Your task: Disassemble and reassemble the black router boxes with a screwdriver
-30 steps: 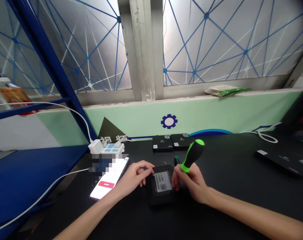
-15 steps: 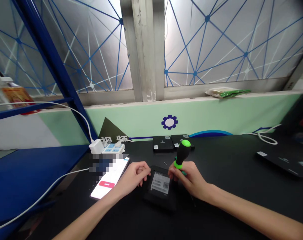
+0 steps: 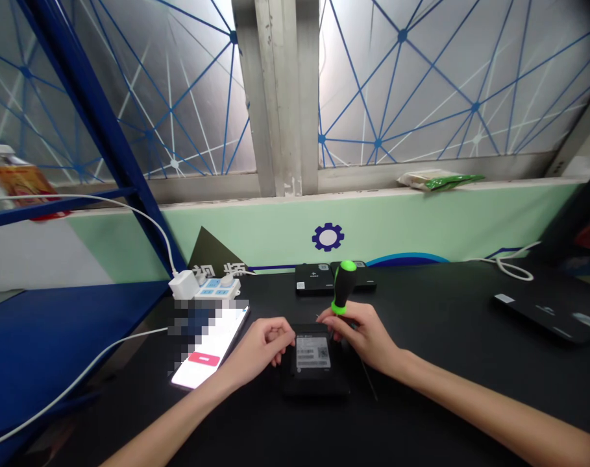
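My black surface (image 3: 435,311) lies below patterned windows (image 3: 421,78). My right fingers (image 3: 344,326) grip the screwdriver (image 3: 344,287), more upright than before; my left fingers (image 3: 278,347) curl by the now-straighter device (image 3: 313,363), hold unclear.

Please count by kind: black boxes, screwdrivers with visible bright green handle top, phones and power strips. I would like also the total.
Black boxes: 4
Green-topped screwdriver: 1
Phone: 1
Power strip: 1
Total: 7
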`<act>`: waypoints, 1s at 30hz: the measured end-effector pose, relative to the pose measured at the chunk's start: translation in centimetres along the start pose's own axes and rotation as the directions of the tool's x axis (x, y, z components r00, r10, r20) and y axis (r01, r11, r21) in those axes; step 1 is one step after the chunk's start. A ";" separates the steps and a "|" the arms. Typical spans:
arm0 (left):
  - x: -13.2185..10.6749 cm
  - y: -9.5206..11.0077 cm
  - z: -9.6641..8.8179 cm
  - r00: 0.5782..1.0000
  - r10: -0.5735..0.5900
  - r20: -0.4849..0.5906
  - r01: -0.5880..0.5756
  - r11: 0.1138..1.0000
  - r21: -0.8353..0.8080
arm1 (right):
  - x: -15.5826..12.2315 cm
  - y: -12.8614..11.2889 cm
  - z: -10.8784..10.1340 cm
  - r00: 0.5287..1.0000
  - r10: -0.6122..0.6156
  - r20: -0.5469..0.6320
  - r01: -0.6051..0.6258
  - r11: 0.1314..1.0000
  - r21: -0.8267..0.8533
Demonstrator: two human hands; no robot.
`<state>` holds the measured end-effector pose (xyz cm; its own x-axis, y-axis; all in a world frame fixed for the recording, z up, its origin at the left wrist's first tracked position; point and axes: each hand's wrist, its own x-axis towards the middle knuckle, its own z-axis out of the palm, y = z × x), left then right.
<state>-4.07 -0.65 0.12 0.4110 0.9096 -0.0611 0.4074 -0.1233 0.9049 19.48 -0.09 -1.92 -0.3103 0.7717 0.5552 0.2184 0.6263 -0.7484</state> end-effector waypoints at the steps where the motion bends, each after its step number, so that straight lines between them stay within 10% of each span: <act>1: 0.0 -0.1 0.0 1.000 0.005 0.002 -0.005 1.000 0.000 | 0.0 0.1 0.1 0.999 0.032 -0.011 -0.032 0.999 0.036; 8: 0.0 -0.7 0.0 0.999 0.032 -0.008 -0.032 0.999 0.018 | -0.4 0.6 0.7 0.980 0.153 -0.129 -0.122 0.967 0.224; 30: -0.1 -0.2 0.0 0.999 0.039 0.015 -0.039 0.999 0.027 | -1.1 0.8 0.4 1.000 0.022 -0.021 -0.020 0.995 0.099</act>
<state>-4.15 -0.70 -0.08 0.4388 0.8980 -0.0322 0.4130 -0.1698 0.8948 19.61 -0.49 -3.26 -0.2859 0.7873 0.5462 0.1322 0.5970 -0.7913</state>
